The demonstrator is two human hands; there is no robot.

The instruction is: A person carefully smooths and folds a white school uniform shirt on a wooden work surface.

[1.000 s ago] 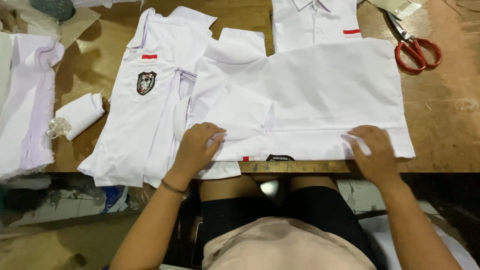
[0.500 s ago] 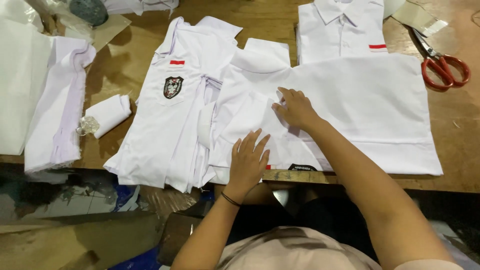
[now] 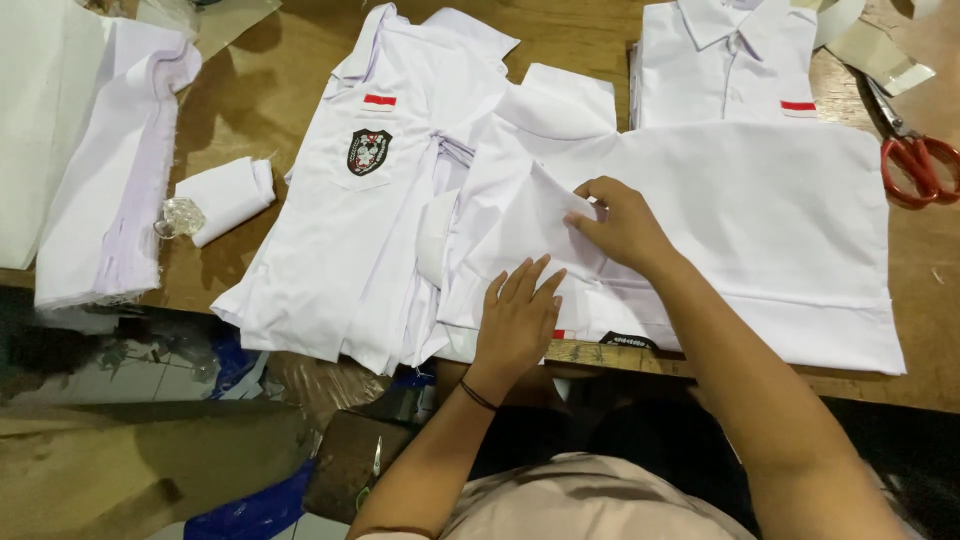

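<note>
1. Right hand (image 3: 625, 228) — grip pinched on a folded sleeve flap (image 3: 545, 200) of the white shirt (image 3: 760, 215). Thumb and fingertips close on the flap's edge; the rest of the flap lies to the left of the grip.
2. Left hand (image 3: 515, 320) — grip spread flat, palm down, fingers pointing away from the person. It presses the near hem area of the same shirt, just below and to the left of the right grip.
3. The shirt lies face down on the worktop (image 3: 590, 30), its long axis running left to right across the person's front. Most of the cloth extends to the right of both grips; the near edge overhangs the worktop edge slightly.
4. Governing relation — the flap is held by the right grip, and the left grip is close beside it, nearer the person.
5. A second shirt with a crest badge (image 3: 368, 152) lies to the left of the left grip, partly under the worked shirt. Red-handled scissors (image 3: 915, 160) lie well apart, to the far right.
</note>
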